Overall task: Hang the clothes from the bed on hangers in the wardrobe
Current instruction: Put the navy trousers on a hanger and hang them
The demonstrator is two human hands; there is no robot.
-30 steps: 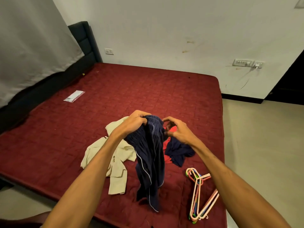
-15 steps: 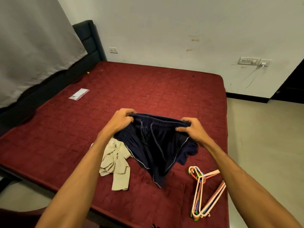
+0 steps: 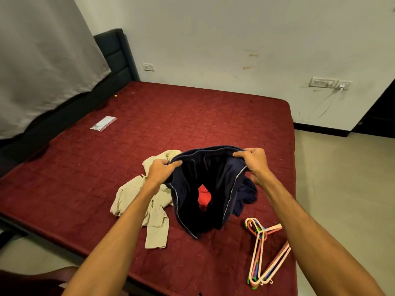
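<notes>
mostly maroon quilted bed (image 3: 192, 124); stained white wall (image 3: 213, 35) behind.

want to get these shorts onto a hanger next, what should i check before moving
1. Left hand grips the dark navy shorts' elastic waistband: ok.
2. Right hand grips the other side: ok.
3. Waistband stretched open between the hands: ok.
4. Bundle of pastel plastic hangers lies nearby on the red mattress: ok.
5. A hand free for a hanger: not ok.
6. Wardrobe open: cannot tell, out of view.
</notes>
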